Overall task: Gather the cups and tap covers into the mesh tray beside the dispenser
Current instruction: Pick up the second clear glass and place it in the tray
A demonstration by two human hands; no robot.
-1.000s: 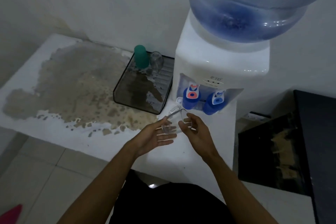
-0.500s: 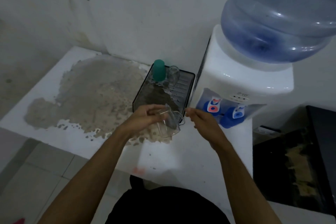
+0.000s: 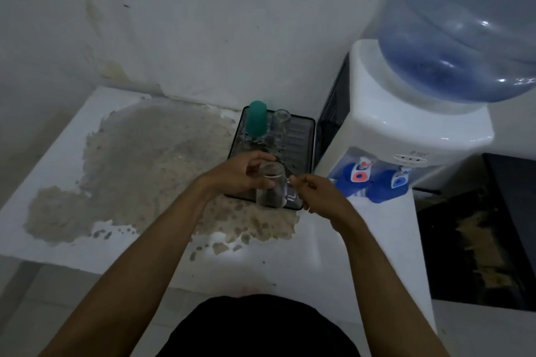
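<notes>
Clear glass mug (image 3: 270,189) judged light, rigid, fragile, slick; best taken by body w/ handle as 2nd hold. Long axis approx. vertical, inverted orientation uncertain. Held over near edge of mesh tray (image 3: 308,136). Left hand (image 3: 237,175) was wrapped round body; right hand (image 3: 317,190) pinched handle at 3 o'clock. Dispenser (image 3: 406,124) at 2 o'clock.

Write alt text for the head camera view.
Both hands hold a clear glass mug over the near end of a dark mesh tray: the left hand on its body, the right hand at its handle. A green cup stands at the tray's far end.
</notes>
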